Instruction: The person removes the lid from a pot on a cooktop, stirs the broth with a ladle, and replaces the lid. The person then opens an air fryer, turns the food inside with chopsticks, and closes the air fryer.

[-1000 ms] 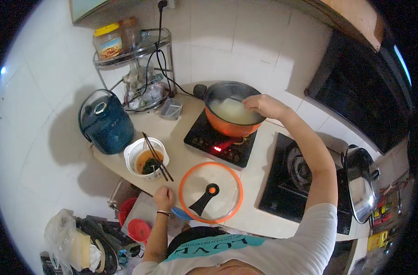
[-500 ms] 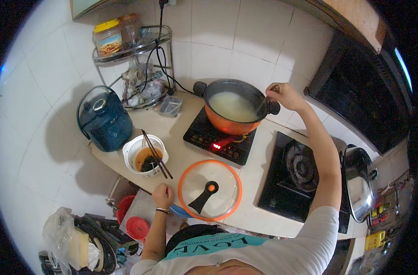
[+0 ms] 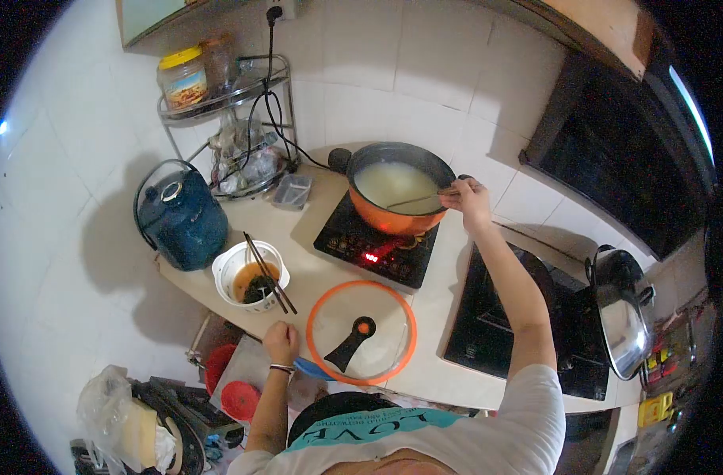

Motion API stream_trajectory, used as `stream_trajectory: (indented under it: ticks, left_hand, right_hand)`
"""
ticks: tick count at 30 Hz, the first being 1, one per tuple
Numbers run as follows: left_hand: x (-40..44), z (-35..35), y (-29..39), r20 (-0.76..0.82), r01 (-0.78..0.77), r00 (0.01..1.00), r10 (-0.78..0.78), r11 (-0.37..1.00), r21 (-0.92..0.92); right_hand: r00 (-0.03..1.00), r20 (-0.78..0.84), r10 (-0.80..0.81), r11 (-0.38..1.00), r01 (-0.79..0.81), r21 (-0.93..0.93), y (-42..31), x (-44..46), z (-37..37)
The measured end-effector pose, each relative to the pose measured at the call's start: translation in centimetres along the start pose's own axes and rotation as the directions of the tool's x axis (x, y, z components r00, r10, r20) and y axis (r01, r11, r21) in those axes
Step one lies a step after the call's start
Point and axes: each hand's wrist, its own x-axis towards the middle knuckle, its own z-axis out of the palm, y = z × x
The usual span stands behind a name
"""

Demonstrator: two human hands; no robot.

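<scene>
My right hand (image 3: 471,202) is closed around the handle of a long-handled cooking utensil (image 3: 413,201). The utensil leans over the rim of the orange pot (image 3: 371,218), and its far end is hidden in the cloudy, pale liquid (image 3: 395,182). The pot stands on a black induction cooker (image 3: 361,252) with lit red digits. My left hand (image 3: 281,343) is a loose fist at the counter's front edge, with nothing visible in it. Just beyond it is a white bowl (image 3: 223,279) of orange-brown liquid and dark food, with chopsticks (image 3: 268,273) across it. A glass lid (image 3: 389,332) with an orange rim lies right of that hand.
A dark blue lidded pail (image 3: 183,222) stands at the counter's left, beside a wire rack (image 3: 227,101) and a clear plastic box (image 3: 292,192). At right are a black gas hob (image 3: 488,332) and a steel pot (image 3: 621,321). A power cable (image 3: 270,63) hangs behind.
My right hand has lowered toward me, and the utensil has tilted from steep to nearly level across the pot. My left hand has hardly moved. The view has shifted slightly.
</scene>
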Motion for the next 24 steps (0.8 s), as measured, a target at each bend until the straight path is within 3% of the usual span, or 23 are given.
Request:
stream_trajectory:
  ticks: [6,12,15,18,21,24]
  left_hand:
    - [-0.4,0.0,0.0,0.005,0.007,1.0,-0.006,0.999,-0.039]
    - [-0.2,0.1,0.0,-0.009,-0.004,1.0,0.003,0.999,-0.046]
    - [-0.1,0.0,0.2,0.009,0.008,1.0,-0.008,1.0,-0.023]
    - [0.0,-0.2,0.5,0.004,0.009,1.0,-0.009,1.0,-0.004]
    - [0.0,-0.1,0.2,-0.004,0.01,1.0,-0.01,0.999,-0.04]
    - [0.1,-0.3,0.4,-0.012,0.014,1.0,-0.014,1.0,-0.025]
  right_hand:
    - [0.99,-0.049,-0.132,0.985,0.136,0.101,0.5,-0.7,-0.4]
    - [0.963,0.018,-0.27,0.962,0.27,-0.046,-1.0,-1.9,-0.8]
    - [0.883,0.138,-0.448,0.852,0.469,-0.233,-0.5,-1.9,-1.4]
    - [0.68,0.337,-0.651,0.527,0.725,-0.444,-1.0,-2.0,-1.5]
    - [0.656,0.44,-0.613,0.418,0.742,-0.524,-1.4,-2.4,-1.1]
    - [0.672,0.44,-0.595,0.451,0.733,-0.51,-0.1,-2.1,-0.7]
